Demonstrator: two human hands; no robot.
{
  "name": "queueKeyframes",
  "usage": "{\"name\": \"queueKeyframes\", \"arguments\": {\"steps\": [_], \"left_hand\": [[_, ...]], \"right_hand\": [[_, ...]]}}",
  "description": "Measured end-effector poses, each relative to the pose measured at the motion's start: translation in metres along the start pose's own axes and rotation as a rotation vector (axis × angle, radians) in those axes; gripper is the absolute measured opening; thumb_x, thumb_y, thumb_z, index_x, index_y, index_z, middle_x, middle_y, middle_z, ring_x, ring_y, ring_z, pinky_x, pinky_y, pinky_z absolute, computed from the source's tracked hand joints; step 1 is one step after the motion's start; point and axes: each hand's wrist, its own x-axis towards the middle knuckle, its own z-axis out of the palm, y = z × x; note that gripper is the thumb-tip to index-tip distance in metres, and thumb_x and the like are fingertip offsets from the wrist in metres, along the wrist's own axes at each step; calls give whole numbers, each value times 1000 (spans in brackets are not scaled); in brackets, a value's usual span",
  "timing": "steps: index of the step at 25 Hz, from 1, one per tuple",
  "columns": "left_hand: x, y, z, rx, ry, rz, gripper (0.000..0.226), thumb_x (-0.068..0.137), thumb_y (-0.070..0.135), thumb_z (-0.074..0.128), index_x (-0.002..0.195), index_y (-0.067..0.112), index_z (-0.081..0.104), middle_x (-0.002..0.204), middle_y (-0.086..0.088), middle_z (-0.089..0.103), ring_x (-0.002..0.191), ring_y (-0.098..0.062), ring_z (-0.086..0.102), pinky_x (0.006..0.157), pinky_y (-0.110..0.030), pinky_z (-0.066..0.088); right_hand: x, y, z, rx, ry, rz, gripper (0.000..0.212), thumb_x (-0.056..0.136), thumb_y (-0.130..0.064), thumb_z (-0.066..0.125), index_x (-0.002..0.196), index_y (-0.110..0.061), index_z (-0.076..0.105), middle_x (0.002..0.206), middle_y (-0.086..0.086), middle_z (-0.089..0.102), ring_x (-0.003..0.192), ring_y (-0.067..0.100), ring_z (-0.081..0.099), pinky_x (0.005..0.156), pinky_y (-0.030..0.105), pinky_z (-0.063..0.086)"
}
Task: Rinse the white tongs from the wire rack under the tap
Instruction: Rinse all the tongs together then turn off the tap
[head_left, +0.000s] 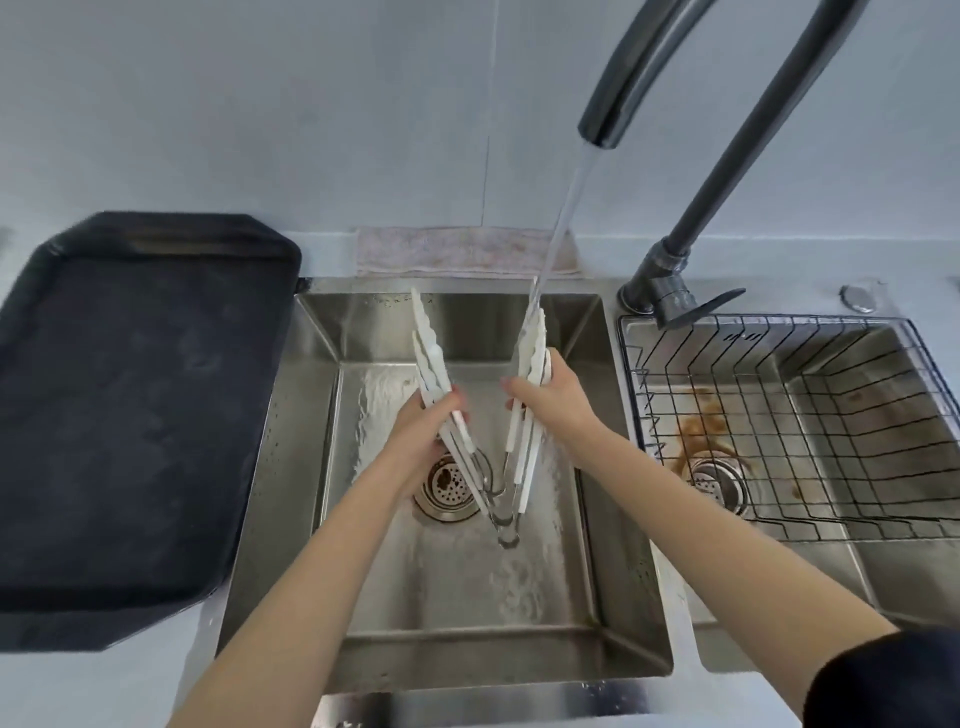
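Two pairs of white tongs (430, 358) stand spread in a V over the left sink basin (587, 467), hinges down near the drain. My left hand (421, 431) grips the left arms. My right hand (550, 395) grips the right arms (535, 348), whose tips sit in the running water stream (563, 208). The dark tap spout (618, 88) hangs above at the upper right. The black wire rack (779, 426) sits in the right basin with nothing visible in it.
A large black tray (130, 415) lies on the counter to the left of the sink. A folded cloth (462, 252) rests behind the basin. The tap lever (711, 304) points over the rack. Brown stains surround the right drain (719, 480).
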Motion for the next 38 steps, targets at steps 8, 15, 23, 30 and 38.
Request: {"name": "queueKeyframes", "arguments": {"steps": [8, 15, 23, 30, 38], "left_hand": [[-9, 36, -4, -110, -43, 138, 8, 89, 10, 56, 95, 16, 56, 74, 3, 67, 79, -17, 62, 75, -34, 52], [-9, 34, -5, -133, -85, 107, 24, 88, 2, 56, 102, 22, 54, 100, -2, 66, 93, -16, 63, 84, -34, 51], [-11, 23, -2, -50, -110, 43, 26, 86, 2, 60, 109, 13, 56, 108, -8, 67, 99, -19, 64, 84, -38, 53], [-23, 47, 27, 177, -150, 168, 15, 85, 32, 61, 97, 22, 59, 81, 2, 73, 78, -16, 72, 82, -36, 57], [-33, 70, 74, 334, -161, 417, 11, 86, 24, 62, 92, 25, 53, 69, 2, 63, 48, -9, 63, 53, -24, 56]], "right_hand": [[-1, -47, -1, 33, -35, -194, 15, 89, -38, 56, 91, -24, 53, 81, -3, 60, 76, 10, 60, 74, 21, 48], [-3, -41, -4, 146, -104, -195, 12, 90, -17, 58, 101, -17, 53, 83, -1, 58, 74, 12, 60, 79, 26, 51], [-10, -19, -5, 108, 19, -135, 15, 80, -1, 52, 78, -15, 47, 66, 2, 47, 64, 16, 46, 67, 28, 43], [-3, 1, -22, 453, 122, 65, 22, 86, -8, 55, 67, -14, 46, 42, -4, 46, 45, 15, 45, 54, 29, 45], [9, 16, -34, 782, -109, 229, 27, 86, -19, 55, 61, -14, 47, 51, -2, 43, 44, 10, 44, 50, 22, 46]]}}
